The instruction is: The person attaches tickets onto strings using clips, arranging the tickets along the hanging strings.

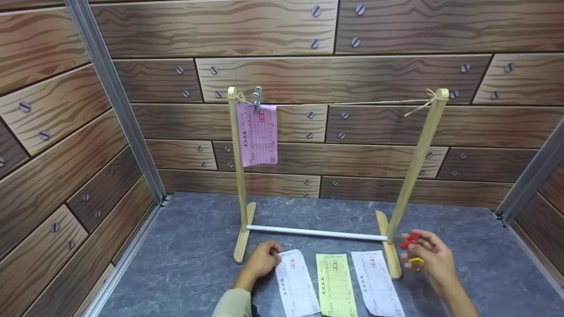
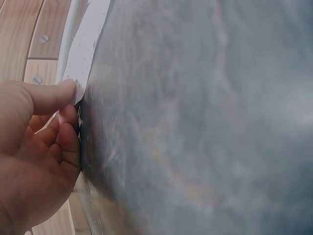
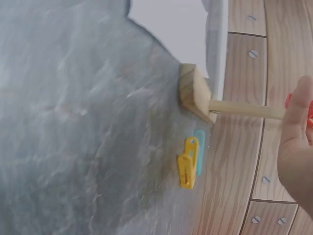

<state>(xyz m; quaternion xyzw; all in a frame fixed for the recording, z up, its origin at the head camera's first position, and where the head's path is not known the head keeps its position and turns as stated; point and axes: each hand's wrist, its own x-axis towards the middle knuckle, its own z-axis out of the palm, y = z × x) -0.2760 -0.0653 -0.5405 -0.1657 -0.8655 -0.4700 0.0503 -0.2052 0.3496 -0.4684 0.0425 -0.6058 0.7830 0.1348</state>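
Observation:
My left hand (image 1: 261, 260) pinches the upper left corner of a white printed slip (image 1: 296, 281) between thumb and fingers; the left wrist view shows the slip's edge (image 2: 85, 54) under the thumb. In my right hand (image 1: 434, 257), a red clip (image 1: 410, 240) is held at the fingertips, beside the stand's right foot. Below that hand, a yellow clip (image 3: 188, 164) and a teal clip (image 3: 200, 152) lie on the table. A yellow-green slip (image 1: 336, 284) and another white slip (image 1: 376, 281) lie to the right of the pinched one.
A wooden stand with two posts (image 1: 416, 171) and a white crossbar (image 1: 317, 232) stands behind the slips. From its string (image 1: 343, 104) hangs a pink slip (image 1: 259, 141), held by a grey clip (image 1: 257, 99) near the left post. Wood-patterned walls (image 1: 282, 79) enclose the grey table (image 1: 185, 264).

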